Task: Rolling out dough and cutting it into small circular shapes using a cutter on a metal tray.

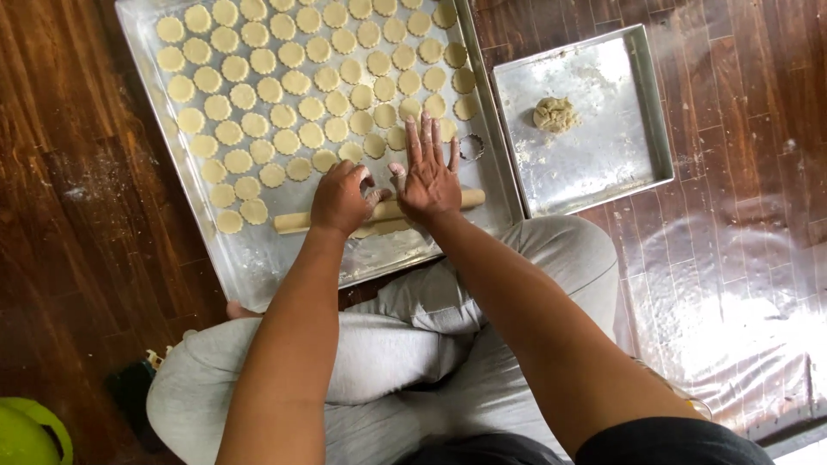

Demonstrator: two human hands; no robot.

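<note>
We sit cross-legged on a dark wooden floor [77, 215] with a large metal baking tray [258, 258] before us, most of it filled with rows of scalloped dough rounds [297, 82]. To its right lies a smaller square tray [603, 155] holding a lump of dough [556, 114]. Across the big tray's near edge lies a wooden rolling pin [293, 222]. Our left hand [342, 200] is curled over it; our right hand [428, 176] presses flat on it, fingers spread. Beside the right fingertips sits a small round cutter [471, 147].
</note>
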